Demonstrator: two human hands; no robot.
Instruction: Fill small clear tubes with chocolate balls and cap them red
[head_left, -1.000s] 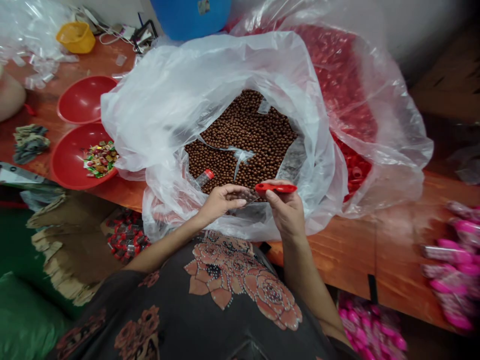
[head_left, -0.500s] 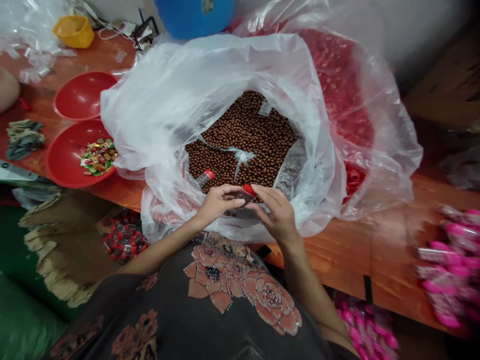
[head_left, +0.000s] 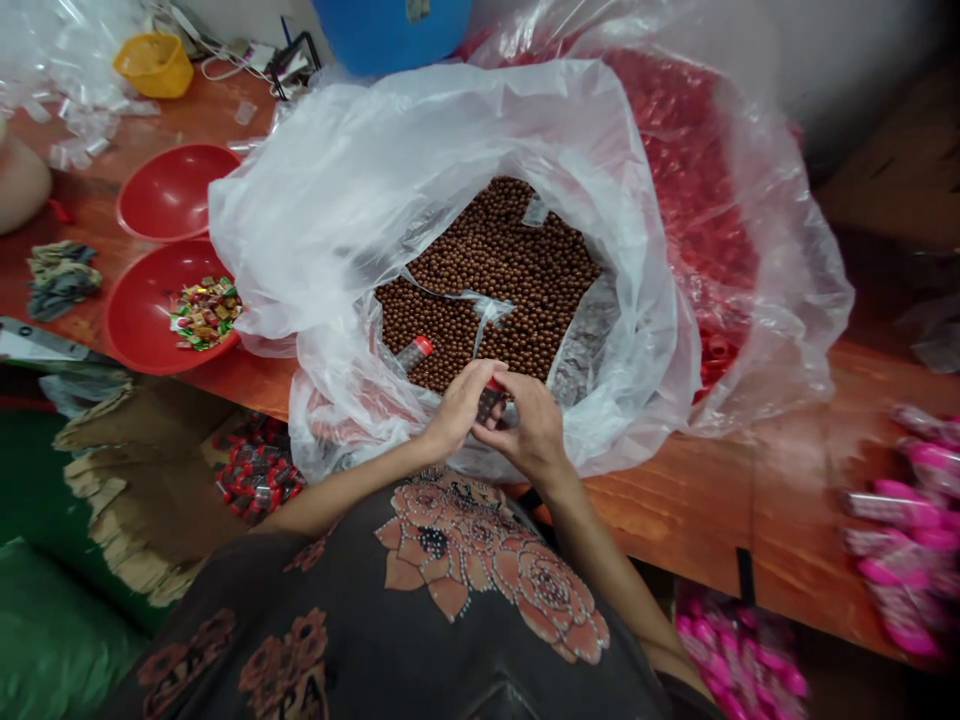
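Note:
Between my two hands is a small clear jar (head_left: pixel 489 403) with a red cap, filled with dark brown balls. My left hand (head_left: pixel 459 408) wraps its left side, fingers over the cap. From the right, my right hand (head_left: pixel 531 422) closes round the jar, thumb below and fingers at the cap. Just beyond lies a large white plastic bag (head_left: pixel 315 200), its mouth spread around a mass of brown chocolate balls (head_left: pixel 517 260). Another clear tube with a red cap (head_left: pixel 414 352) rests on the balls near the bag's left inner edge.
Two red bowls (head_left: pixel 139 315) stand left, the nearer one with wrapped candies (head_left: pixel 206 313). A clear bag of red caps (head_left: pixel 697 170) sits behind right. Pink-capped tubes (head_left: pixel 915 530) lie at right. Below the table (head_left: pixel 690 500), a carton (head_left: pixel 150 480) holds filled jars (head_left: pixel 259 480).
My hands have drawn closer together around the jar. The jar has turned more upright, and my left fingers now reach over its red cap.

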